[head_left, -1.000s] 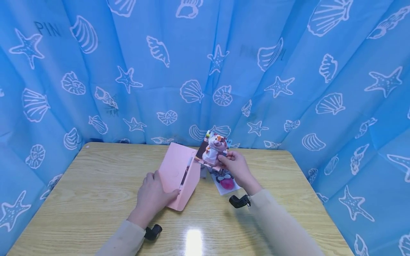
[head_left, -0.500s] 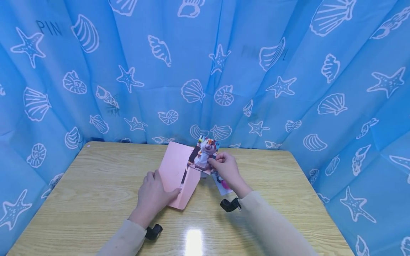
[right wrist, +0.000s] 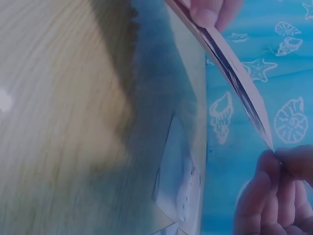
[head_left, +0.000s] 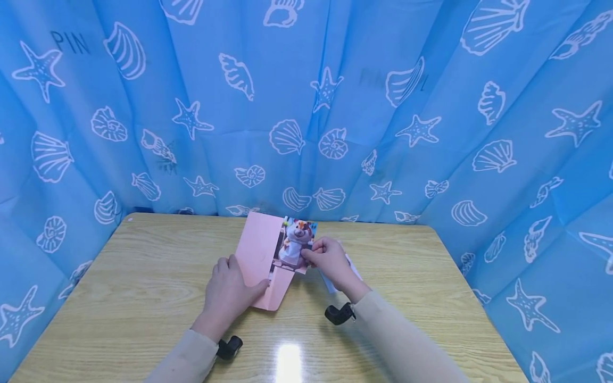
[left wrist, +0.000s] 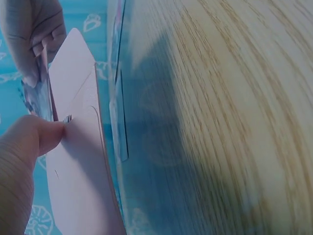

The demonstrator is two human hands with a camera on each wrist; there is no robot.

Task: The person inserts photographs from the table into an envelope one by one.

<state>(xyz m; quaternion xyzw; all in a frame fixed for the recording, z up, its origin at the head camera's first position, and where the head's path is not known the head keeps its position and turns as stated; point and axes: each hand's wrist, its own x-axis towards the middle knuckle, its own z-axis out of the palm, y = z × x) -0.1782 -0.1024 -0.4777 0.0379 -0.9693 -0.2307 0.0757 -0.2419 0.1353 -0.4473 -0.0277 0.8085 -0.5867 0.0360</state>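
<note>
Head view: across the upper frame, a blue curtain in soft folds, printed with white outlined shells and starfish. Filling the lower frame, a pale wood-grain bench, smooth enough for a white glare at bottom centre. Reaching in from the bottom edge, cream sleeves, plain and smooth. Just left of centre, a pink envelope of stiff matte paper, round-cornered, long axis steep with the top leaning slightly right, long opening toward the right. At its lower left edge, the left hand, grip closed about the envelope, thumb at the opening. Right of the envelope, the right hand, grip narrow, pinching the lower right edge of a thin photo card printed with a plush-like animal. Key relation: photo card directly left of the right hand's grip, overlapping the envelope's front panel, alongside the opening; right hand nearer, left hand below and to the left. Card's left edge inside the opening or merely before it: cannot tell. Partly behind the right hand, lying on the bench, a pale card, mostly hidden in the head view. At both cuffs, small black wrist cameras.
</note>
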